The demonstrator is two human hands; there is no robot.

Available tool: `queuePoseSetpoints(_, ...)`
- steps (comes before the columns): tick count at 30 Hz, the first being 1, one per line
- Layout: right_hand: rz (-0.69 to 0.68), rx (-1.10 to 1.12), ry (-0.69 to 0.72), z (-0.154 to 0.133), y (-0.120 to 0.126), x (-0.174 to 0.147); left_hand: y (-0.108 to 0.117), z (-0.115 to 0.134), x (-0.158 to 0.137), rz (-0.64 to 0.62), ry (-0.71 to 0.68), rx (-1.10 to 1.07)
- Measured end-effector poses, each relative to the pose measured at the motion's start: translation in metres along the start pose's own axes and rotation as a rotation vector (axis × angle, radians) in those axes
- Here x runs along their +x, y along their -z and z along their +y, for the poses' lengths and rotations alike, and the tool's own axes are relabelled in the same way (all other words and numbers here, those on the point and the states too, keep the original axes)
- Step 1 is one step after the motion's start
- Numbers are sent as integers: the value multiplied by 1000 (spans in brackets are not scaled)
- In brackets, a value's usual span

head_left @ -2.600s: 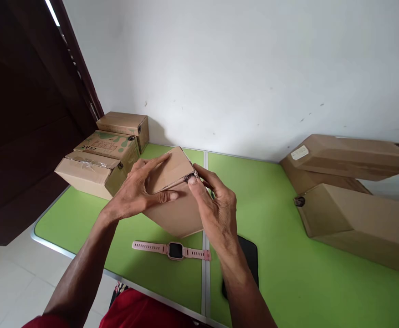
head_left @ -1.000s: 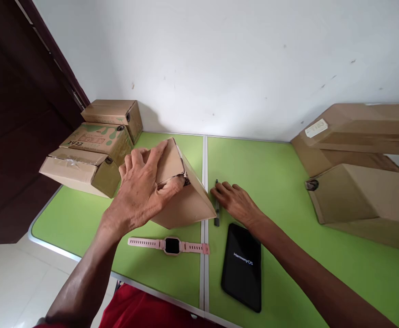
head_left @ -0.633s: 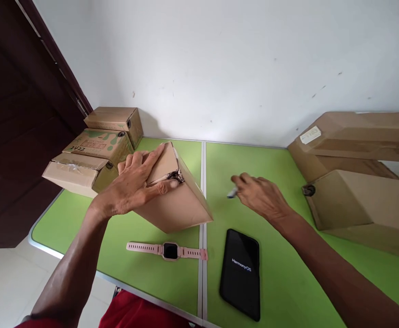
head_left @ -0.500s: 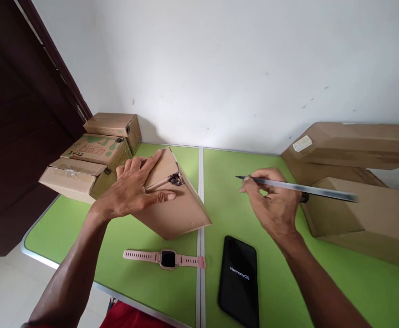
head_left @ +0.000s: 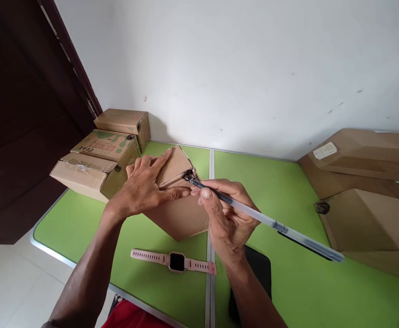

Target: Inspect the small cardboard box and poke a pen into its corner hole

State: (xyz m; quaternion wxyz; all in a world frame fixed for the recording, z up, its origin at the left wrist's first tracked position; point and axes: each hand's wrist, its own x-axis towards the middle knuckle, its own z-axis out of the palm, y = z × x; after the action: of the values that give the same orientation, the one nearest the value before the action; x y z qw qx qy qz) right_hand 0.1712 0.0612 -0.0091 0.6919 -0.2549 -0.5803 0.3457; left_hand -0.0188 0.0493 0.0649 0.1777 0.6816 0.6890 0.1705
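My left hand point(head_left: 145, 187) grips a brown cardboard box point(head_left: 182, 218), fingers spread over its upper face and thumb along the nearer face. One corner of this box carries a dark, scribbled-looking patch point(head_left: 186, 174). In my right hand point(head_left: 230, 209) is a gel pen point(head_left: 247, 208) with a clear barrel, held between thumb and fingers. The pen's tip meets the dark patch, and its clipped cap sits on the far end. A pink-strapped smartwatch point(head_left: 176, 262) lies in front of the box. Partly hidden under my right forearm is a black phone point(head_left: 259, 269).
Several smaller cardboard boxes point(head_left: 83, 171) stand at the left by the wall point(head_left: 220, 68). An open cardboard box point(head_left: 363, 218) with a dark-marked corner occupies the right side. A metal seam point(head_left: 210, 255) crosses the green table point(head_left: 288, 291). A dark door point(head_left: 22, 114) stands at far left.
My right hand has moved left with the pen, from above the green table to the box's dark corner. My left hand stays on the box. The view has shifted slightly.
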Motion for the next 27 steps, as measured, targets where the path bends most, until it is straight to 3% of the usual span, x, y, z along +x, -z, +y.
queuePoseSetpoints(16,-45,-188,71,-3,-5,9,-3,1,9,10,16,8)
queuePoseSetpoints(27,-93,-252,192,0,2,12,-2,6,7,-4,40,31)
